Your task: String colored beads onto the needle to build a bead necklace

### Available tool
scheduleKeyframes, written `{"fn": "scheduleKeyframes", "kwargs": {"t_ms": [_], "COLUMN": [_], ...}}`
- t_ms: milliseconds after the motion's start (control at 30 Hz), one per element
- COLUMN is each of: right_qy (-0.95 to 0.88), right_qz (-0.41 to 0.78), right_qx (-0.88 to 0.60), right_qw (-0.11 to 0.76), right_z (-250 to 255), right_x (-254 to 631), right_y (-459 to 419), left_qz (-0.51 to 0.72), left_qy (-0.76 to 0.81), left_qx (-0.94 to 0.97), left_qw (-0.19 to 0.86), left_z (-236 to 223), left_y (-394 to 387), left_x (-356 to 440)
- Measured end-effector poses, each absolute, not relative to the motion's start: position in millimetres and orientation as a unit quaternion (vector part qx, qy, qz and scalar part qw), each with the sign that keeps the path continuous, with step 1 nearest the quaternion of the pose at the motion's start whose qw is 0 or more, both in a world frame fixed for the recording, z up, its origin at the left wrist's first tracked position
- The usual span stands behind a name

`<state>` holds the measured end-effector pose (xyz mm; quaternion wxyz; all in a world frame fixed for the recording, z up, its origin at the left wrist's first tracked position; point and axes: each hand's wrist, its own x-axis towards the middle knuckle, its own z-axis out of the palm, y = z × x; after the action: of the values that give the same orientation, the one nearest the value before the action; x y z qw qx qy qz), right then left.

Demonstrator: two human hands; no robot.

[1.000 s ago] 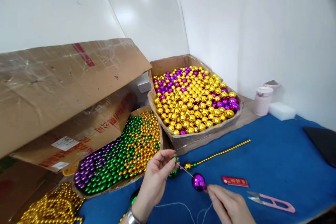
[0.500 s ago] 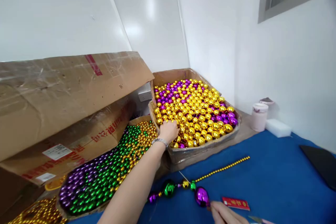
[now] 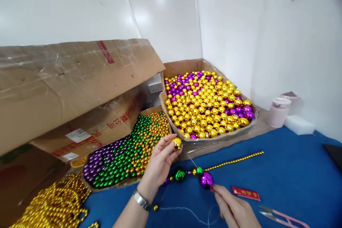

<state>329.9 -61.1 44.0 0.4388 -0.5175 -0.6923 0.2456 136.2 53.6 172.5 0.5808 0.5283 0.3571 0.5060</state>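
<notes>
My left hand [image 3: 159, 164] pinches a gold bead [image 3: 177, 143] between thumb and fingers, just in front of the box of large gold and purple beads [image 3: 184, 144]. My right hand [image 3: 235, 209] holds the large purple bead [image 3: 206, 180] at its near side. That bead sits on a string with a green bead [image 3: 180, 174], a small green bead [image 3: 199, 170] and a strand of tiny gold beads [image 3: 235, 159] lying on the blue mat [image 3: 288, 171]. White thread [image 3: 184, 211] trails toward me.
A shallow box of small purple, green and gold beads [image 3: 125, 149] lies left, with gold bead strands [image 3: 53, 206] in front. Big cardboard flaps [image 3: 66, 78] stand at left. A red packet [image 3: 245, 193], pink snips [image 3: 283, 217], a pink cup [image 3: 278, 112] and white foam [image 3: 299, 124] sit right.
My left hand let go of the string, reached into the box of large beads, and has come back toward the strand with a gold bead. My right hand stayed at the purple bead.
</notes>
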Motion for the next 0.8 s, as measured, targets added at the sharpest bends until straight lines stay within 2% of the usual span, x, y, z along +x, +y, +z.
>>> {"fn": "scheduleKeyframes", "kwargs": {"t_ms": [67, 133, 400, 533, 667, 800], "right_qy": [-0.722, -0.747, -0.773, -0.777, -0.752, -0.732], "right_qz": [0.207, 0.172, 0.134, 0.122, 0.175, 0.230], "right_qx": [-0.495, -0.480, -0.484, -0.478, -0.492, -0.499], "right_qw": [0.437, 0.425, 0.388, 0.392, 0.401, 0.403], "right_z": [45, 44, 42, 45, 48, 48], "right_x": [328, 325, 315, 309, 299, 295], "right_y": [-63, -65, -66, -64, -65, -69], "left_qz": [0.532, 0.547, 0.552, 0.549, 0.546, 0.548], "left_qy": [0.338, 0.336, 0.348, 0.376, 0.391, 0.385], "left_qx": [0.443, 0.414, 0.414, 0.449, 0.475, 0.450], "left_qw": [0.638, 0.645, 0.634, 0.597, 0.569, 0.591], "left_z": [160, 153, 150, 143, 132, 125], "left_y": [38, 30, 15, 4, -9, -16], "left_x": [127, 120, 108, 109, 111, 109]}}
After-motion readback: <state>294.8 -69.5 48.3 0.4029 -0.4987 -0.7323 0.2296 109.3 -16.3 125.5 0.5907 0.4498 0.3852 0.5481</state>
